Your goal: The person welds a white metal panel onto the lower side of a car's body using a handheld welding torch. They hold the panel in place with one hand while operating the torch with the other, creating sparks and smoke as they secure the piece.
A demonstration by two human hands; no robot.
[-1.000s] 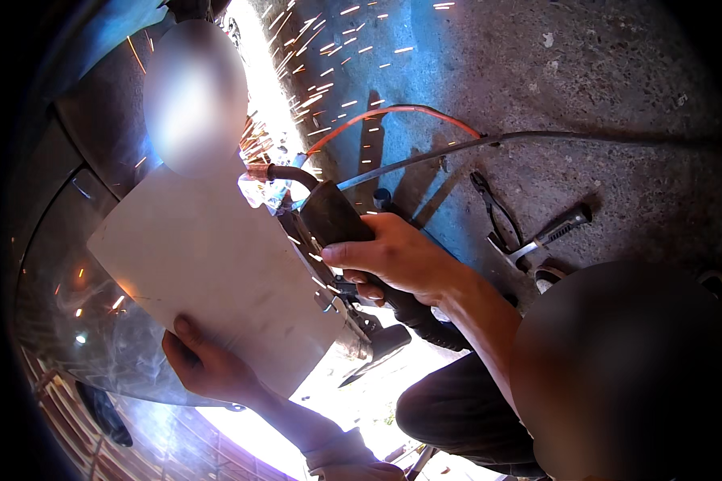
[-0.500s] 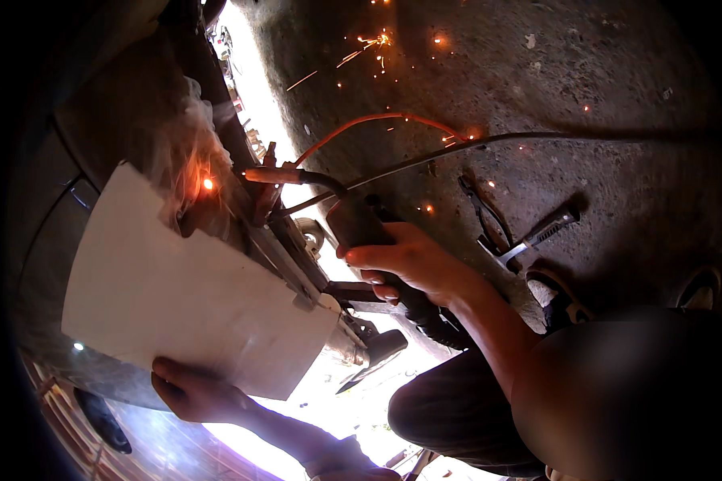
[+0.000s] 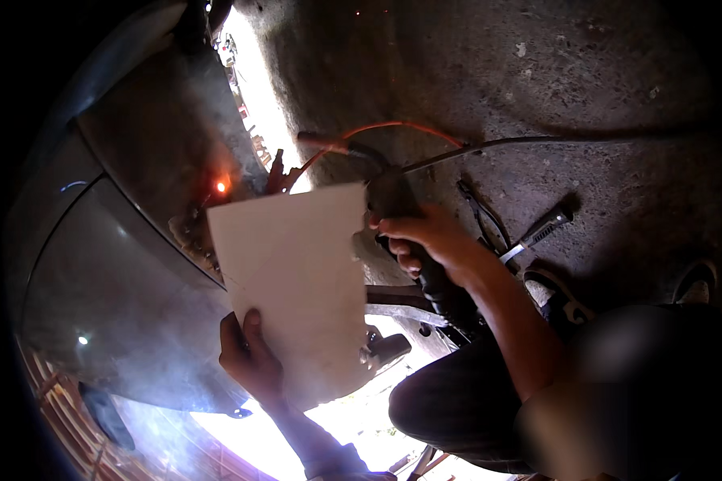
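My left hand (image 3: pixel 253 361) pinches the lower left edge of a stiff pale sheet (image 3: pixel 293 280), thumb lying on its near face. My right hand (image 3: pixel 437 244) wraps round the black handle of a welding torch (image 3: pixel 393 195), beside the sheet's right edge. Its bent neck ends in a dull copper-coloured nozzle above the sheet, apart from the metal. On the vehicle's body (image 3: pixel 128 248) to the left, a small spot (image 3: pixel 221 187) glows orange-red, with scorched metal round it. The sheet hides part of the frame below that spot.
A clamp (image 3: pixel 277 172) with an orange cable (image 3: pixel 401 124) stands just above the sheet. A dark cable (image 3: pixel 553 139) runs across the concrete floor (image 3: pixel 602 88). Pliers (image 3: pixel 485 212) and a hammer (image 3: pixel 541 232) lie right of my right hand, near my shoes (image 3: pixel 549 293).
The pale sheet has swung right and turned more upright in my left hand. The torch has moved up and right, away from the glowing spot. Sparks on the floor have nearly vanished; the smoke has thinned.
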